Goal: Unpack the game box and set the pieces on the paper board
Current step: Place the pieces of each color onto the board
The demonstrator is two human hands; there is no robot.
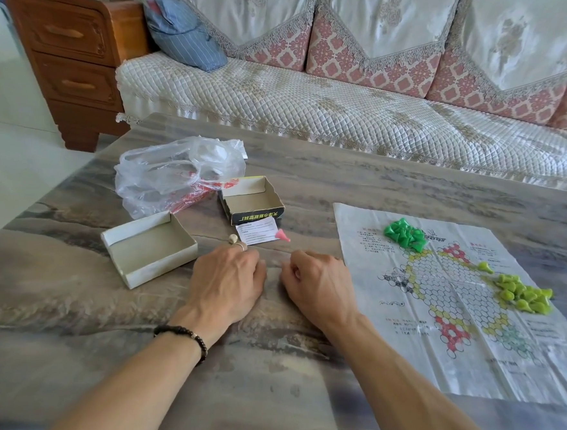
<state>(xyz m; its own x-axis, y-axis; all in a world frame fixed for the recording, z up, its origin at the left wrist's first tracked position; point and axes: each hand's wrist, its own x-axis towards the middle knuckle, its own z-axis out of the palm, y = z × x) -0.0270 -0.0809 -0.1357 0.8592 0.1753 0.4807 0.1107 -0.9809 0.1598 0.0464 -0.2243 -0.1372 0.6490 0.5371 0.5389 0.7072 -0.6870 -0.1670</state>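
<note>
The paper board (449, 307) lies flat on the right of the table, printed with a hexagon star pattern. A heap of dark green pieces (404, 235) sits at its top edge and a heap of lime green pieces (522, 293) at its right, with one lime piece (485, 267) apart from them. The white box half (150, 247) and the black-sided box half (252, 200) stand open and look empty. A leaflet (256, 233) lies by the black one, with a pink piece (282, 235) on its corner. A cream piece (232, 238) lies just beyond my left hand (226, 286). Both that hand and my right hand (317, 286) rest on the table with fingers curled under, and I see nothing in either.
A crumpled clear plastic bag (172, 175) lies behind the boxes. The grey marbled table (81, 313) has its far edge close to a quilted sofa (302, 112). A wooden drawer cabinet (73, 61) stands at the far left.
</note>
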